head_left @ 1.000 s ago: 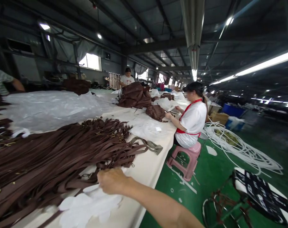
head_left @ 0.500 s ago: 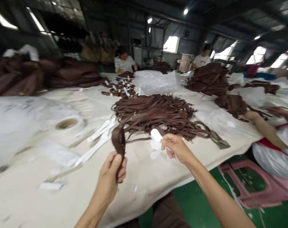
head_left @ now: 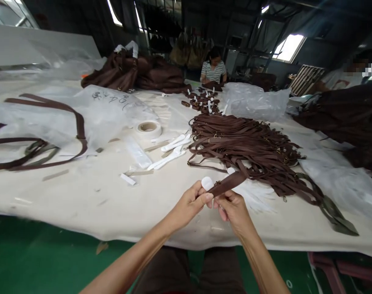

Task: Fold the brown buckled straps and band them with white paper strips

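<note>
In front of me, my left hand [head_left: 192, 204] is closed on a folded brown strap [head_left: 230, 183] with a small brass-coloured metal fitting. The round end of a white strip [head_left: 207, 183] sticks up beside the strap, above my left fingers. My right hand [head_left: 236, 210] is closed just under the strap, its fingertips pinching close to my left thumb. A bit of white shows between the two hands; the strip's lower part is hidden by my fingers. Behind my right hand, a fan of thin white strips [head_left: 256, 197] lies on the table.
A large heap of brown straps [head_left: 243, 143] lies just beyond my hands. To its left are a white tape roll [head_left: 149, 128] and white strips [head_left: 173, 151]. Plastic sheeting [head_left: 112, 108], loose straps [head_left: 78, 122] and brown bags [head_left: 155, 75] lie farther off. A person [head_left: 214, 71] sits across the table.
My view has swung left. My hands, apart before, have come together at the strap. The bunch of white strips has left my right hand; a white strip now stands against the strap.
</note>
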A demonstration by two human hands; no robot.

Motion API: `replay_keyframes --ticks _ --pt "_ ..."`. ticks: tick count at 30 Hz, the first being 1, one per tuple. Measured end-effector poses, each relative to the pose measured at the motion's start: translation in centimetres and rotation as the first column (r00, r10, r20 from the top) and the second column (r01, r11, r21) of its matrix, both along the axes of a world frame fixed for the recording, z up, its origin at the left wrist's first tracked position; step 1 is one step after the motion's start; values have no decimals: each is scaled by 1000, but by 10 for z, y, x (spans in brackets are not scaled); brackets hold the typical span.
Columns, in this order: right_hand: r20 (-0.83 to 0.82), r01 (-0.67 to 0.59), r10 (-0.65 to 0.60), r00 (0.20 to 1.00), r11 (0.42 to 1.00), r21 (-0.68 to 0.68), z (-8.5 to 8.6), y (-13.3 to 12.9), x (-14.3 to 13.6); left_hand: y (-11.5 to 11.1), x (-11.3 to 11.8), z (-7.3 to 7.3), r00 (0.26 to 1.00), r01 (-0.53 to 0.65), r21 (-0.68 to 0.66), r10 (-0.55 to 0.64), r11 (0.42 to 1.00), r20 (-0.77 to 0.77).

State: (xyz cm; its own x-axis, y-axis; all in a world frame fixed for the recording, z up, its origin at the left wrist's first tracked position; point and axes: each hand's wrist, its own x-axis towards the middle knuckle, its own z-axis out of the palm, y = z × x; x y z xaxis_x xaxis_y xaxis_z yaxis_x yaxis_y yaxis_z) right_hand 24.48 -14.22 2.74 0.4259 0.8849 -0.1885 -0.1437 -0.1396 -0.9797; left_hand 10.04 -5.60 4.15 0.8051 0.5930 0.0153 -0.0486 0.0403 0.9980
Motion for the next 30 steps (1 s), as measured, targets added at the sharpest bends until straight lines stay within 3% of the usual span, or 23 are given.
replay_keyframes --ticks 4,9,12,16,20,26,28,30 --pt "29 8 -8 1000 1000 -23 -6 -3 -4 7 -1 -3 997 -12 160 25 987 -77" --pt "30 -36 42 999 986 -161 -27 -14 -10 17 0 -31 965 -28 432 138 902 -225" --pt "122 -50 80 989 971 -232 -39 -27 -13 19 -3 -47 953 16 544 152 839 -263" --pt "291 -109 150 945 982 -153 -47 -38 -20 18 -7 -59 945 38 580 159 814 -285" --pt "459 -33 38 888 999 -18 -53 -40 -33 18 -9 -64 927 56 561 166 826 -336" --pt "693 -15 -48 720 996 85 -52 -47 -47 17 -11 -66 908 56 550 186 833 -374" --pt "679 -25 -56 732 994 109 -49 -45 -48 16 -11 -65 895 79 556 187 827 -406" --pt "542 -12 -50 839 994 110 -46 -40 -46 15 -11 -65 887 102 556 177 825 -425"
